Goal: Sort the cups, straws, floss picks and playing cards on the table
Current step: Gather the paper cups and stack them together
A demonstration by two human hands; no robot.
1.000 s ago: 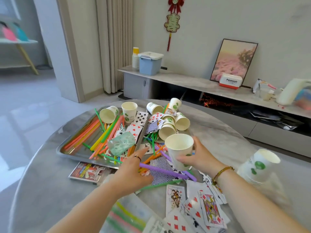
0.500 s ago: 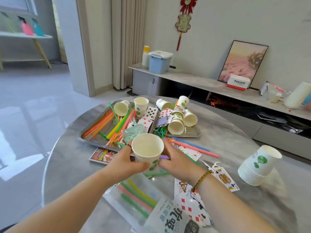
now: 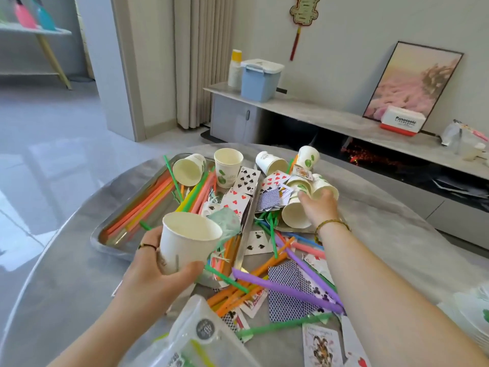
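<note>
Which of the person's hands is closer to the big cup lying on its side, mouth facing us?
Right. The right hand rests against the tipped cup, just to its right. The left hand is well off to its left, holding a second cup.

**Free room.** Bare tabletop (image 3: 60, 282) runs along the left edge outside the tray (image 3: 104, 238). A second bare strip lies toward the far right edge.

**Obstacles.**
- Loose straws (image 3: 277, 284) and playing cards (image 3: 280, 311) criss-cross from the middle to the near edge.
- Tipped cups (image 3: 293, 215) crowd the far centre.
- A plastic bag (image 3: 203, 335) lies at the near edge.
- A paper cup (image 3: 185, 242), gripped by the left hand (image 3: 148, 268), hangs over the tray's near rim.
- A blurred white stack (image 3: 476, 311) sits at the right edge.
</note>
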